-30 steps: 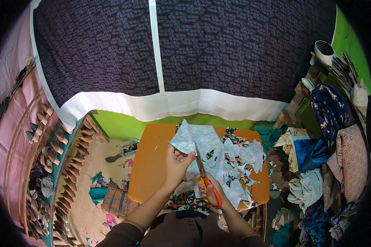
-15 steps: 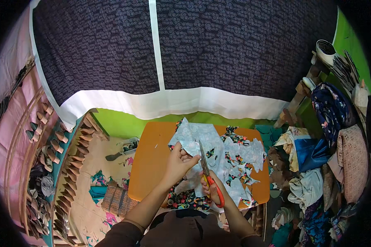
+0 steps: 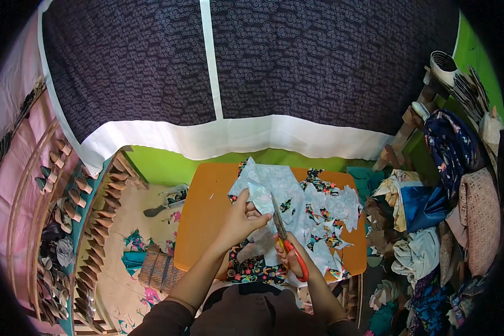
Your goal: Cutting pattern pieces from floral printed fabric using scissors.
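Observation:
My left hand point(image 3: 244, 221) pinches a pointed piece of pale-backed fabric point(image 3: 260, 197), lifting it above the small orange table point(image 3: 203, 224). Fingers of my right hand point(image 3: 289, 256) wrap the red and yellow handles of a pair of scissors point(image 3: 279, 215). The long blades point away from me, tips beside the held piece, and look nearly closed. Under both hands lies a larger sheet of the same fabric point(image 3: 290, 182), pale side up. Its other face, a dark multicoloured floral print point(image 3: 257, 273), shows at the table's near edge.
Several cut fabric pieces point(image 3: 333, 206) spread over the table's right side. Piled cloth point(image 3: 420, 255) crowds the right. At left stand racks of wooden shoe-last shapes point(image 3: 103, 218). Scraps point(image 3: 134, 241) and a brown woven bundle point(image 3: 159, 270) lie on the floor. A dark patterned curtain point(image 3: 319, 67) hangs ahead.
The held fabric's corner has tipped upward in my left fingers. My right hand and the scissors have shifted slightly toward me and to the right.

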`<state>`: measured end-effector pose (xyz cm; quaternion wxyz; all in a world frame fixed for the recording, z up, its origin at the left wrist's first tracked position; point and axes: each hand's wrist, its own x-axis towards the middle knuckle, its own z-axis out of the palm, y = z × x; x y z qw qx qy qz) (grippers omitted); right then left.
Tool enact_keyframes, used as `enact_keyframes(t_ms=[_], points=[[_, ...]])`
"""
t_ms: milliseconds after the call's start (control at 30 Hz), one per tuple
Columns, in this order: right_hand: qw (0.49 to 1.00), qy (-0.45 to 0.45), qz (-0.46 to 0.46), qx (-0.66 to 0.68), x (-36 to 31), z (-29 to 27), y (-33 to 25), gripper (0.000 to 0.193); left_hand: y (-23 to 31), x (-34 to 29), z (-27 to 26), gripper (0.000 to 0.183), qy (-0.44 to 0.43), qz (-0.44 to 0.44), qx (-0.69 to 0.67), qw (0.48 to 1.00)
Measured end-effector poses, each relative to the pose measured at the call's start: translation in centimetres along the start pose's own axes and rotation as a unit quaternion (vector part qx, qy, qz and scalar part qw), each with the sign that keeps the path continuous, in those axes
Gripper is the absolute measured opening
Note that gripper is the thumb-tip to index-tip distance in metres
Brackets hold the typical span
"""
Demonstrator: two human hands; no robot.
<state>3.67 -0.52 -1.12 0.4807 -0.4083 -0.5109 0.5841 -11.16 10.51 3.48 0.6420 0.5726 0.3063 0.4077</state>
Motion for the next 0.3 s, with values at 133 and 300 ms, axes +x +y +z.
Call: enact_keyframes(t_ms=[133, 300], points=[[1.0, 0.001, 0.015, 0.008, 0.22, -0.11, -0.16, 0.076, 0.13, -0.11, 0.05, 0.05, -0.018, -0.006, 0.009, 1.0], [0.998, -0.006, 0.059, 0.022, -0.11, -0.8, -0.34, 0.074, 0.36, -0.05, 0.09, 0.054, -0.018, -0.014, -0.001, 1.0]])
